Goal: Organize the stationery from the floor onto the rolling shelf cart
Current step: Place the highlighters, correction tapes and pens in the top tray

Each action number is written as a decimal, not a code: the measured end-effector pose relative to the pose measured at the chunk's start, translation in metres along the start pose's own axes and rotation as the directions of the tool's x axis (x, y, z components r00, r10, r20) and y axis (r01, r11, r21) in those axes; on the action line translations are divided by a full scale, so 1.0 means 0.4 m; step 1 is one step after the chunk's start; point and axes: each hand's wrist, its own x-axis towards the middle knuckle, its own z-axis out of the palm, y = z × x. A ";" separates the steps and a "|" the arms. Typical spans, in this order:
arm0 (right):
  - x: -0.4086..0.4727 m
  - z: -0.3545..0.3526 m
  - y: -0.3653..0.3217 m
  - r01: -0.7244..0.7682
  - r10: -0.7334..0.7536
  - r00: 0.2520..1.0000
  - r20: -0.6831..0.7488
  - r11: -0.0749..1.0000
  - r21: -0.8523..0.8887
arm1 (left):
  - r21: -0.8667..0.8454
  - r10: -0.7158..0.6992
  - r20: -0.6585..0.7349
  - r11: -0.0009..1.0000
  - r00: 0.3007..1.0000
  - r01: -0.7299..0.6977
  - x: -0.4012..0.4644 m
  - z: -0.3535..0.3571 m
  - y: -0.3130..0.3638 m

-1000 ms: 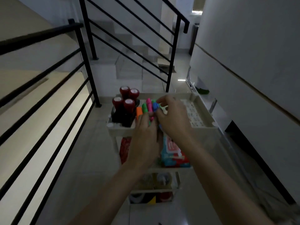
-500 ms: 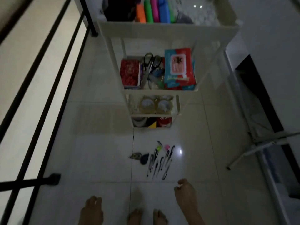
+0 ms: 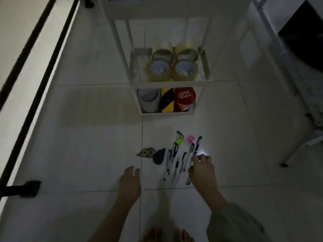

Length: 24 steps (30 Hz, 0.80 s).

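Several pens (image 3: pixel 176 163) lie side by side on the white floor tiles in front of the white rolling cart (image 3: pixel 174 83). Two of them have a green top (image 3: pixel 179 140) and a pink top (image 3: pixel 190 138). A correction tape dispenser (image 3: pixel 146 152) and a dark oval item (image 3: pixel 159 158) lie just left of the pens. My right hand (image 3: pixel 202 172) is down over the rightmost pens, with its fingers bent onto them; no pen is lifted. To the left of the row, my left hand (image 3: pixel 130 180) hovers with relaxed fingers and holds nothing.
Clear tape rolls (image 3: pixel 159 70) fill the cart's lower middle shelf. The bottom shelf holds a white roll (image 3: pixel 148 100), black-yellow tape (image 3: pixel 167 100) and a red roll (image 3: pixel 185 99). A black railing (image 3: pixel 35 46) runs along the left. White frame legs (image 3: pixel 297 151) stand at the right.
The view dropped from the cart's top shelf to the floor. Both hands left the markers and came down; my right hand now reaches the rightmost pens.
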 end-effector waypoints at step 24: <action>0.254 0.322 0.195 -0.134 0.552 0.742 -0.379 0.677 0.723 | -0.524 -0.123 -0.179 0.852 0.976 0.011 0.396 0.219 -0.099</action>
